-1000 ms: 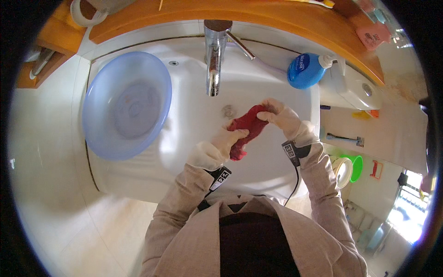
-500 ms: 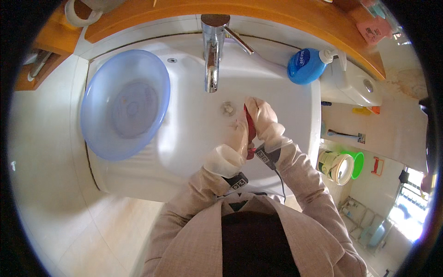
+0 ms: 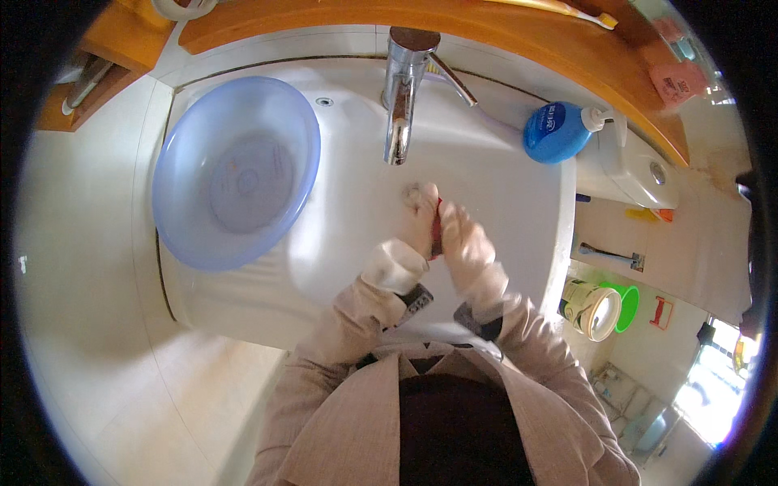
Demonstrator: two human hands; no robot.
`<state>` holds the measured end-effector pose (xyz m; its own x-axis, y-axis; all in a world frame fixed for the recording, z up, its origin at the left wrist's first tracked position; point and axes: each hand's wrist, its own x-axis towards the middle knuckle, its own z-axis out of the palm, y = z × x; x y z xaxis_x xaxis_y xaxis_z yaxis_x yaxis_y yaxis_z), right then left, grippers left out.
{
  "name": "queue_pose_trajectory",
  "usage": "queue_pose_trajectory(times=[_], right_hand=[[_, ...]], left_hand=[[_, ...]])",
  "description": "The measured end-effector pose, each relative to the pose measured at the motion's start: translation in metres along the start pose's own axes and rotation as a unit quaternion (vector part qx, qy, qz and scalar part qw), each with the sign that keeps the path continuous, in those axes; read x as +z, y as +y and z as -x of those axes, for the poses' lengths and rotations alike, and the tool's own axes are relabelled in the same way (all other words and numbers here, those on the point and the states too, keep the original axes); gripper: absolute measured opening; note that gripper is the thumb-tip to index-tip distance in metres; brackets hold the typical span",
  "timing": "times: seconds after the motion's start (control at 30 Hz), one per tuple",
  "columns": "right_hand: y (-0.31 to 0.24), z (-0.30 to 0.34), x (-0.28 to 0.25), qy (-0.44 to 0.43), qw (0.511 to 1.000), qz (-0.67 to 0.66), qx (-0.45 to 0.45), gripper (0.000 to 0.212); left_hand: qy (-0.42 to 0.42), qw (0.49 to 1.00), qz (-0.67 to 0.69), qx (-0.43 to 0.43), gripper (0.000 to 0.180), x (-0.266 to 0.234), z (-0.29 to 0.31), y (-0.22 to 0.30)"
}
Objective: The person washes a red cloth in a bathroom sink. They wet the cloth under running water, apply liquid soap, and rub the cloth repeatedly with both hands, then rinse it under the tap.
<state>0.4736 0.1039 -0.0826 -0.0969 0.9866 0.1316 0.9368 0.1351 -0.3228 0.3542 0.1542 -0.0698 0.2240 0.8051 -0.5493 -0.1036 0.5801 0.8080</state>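
Over the white sink basin (image 3: 356, 202), both hands are held close together in pale, loose-cuffed gloves. Pinched between them is a small dark red piece of cloth (image 3: 437, 231), mostly hidden by the fingers. My left hand (image 3: 416, 227) is closed on its left side, with the fingertips just in front of the drain. My right hand (image 3: 467, 245) is closed on the other side and smeared by motion. Above and beyond the hands stands the chrome faucet (image 3: 400, 105); no water stream shows from its spout.
A translucent blue plastic basin (image 3: 304, 190) leans in the sink's left part. On the back right corner stands a blue pump bottle (image 3: 557, 132). A wooden shelf (image 3: 324, 24) runs along the back, with a toothbrush (image 3: 579, 12). Buckets (image 3: 601, 314) stand at the right.
The hands have shifted against each other: the left fingertips now reach farther forward, and the right hand has drawn back. Less of the red cloth shows. The whole view has shifted slightly.
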Motion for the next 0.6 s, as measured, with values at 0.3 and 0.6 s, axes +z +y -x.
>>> queue_pose_trajectory(times=[0.3, 0.6], right_hand=[[0.07, -0.017, -0.016, -0.182, 0.786, -0.492, 0.326, 0.034], [0.016, -0.016, -0.029, -0.057, 0.969, -0.127, 0.206, 0.035]], left_hand=[[-0.159, 0.974, -0.041, -0.159, 0.038, -0.005, 0.018, 0.01], [-0.151, 0.96, 0.104, -0.211, 0.039, -0.031, -0.013, -0.008]])
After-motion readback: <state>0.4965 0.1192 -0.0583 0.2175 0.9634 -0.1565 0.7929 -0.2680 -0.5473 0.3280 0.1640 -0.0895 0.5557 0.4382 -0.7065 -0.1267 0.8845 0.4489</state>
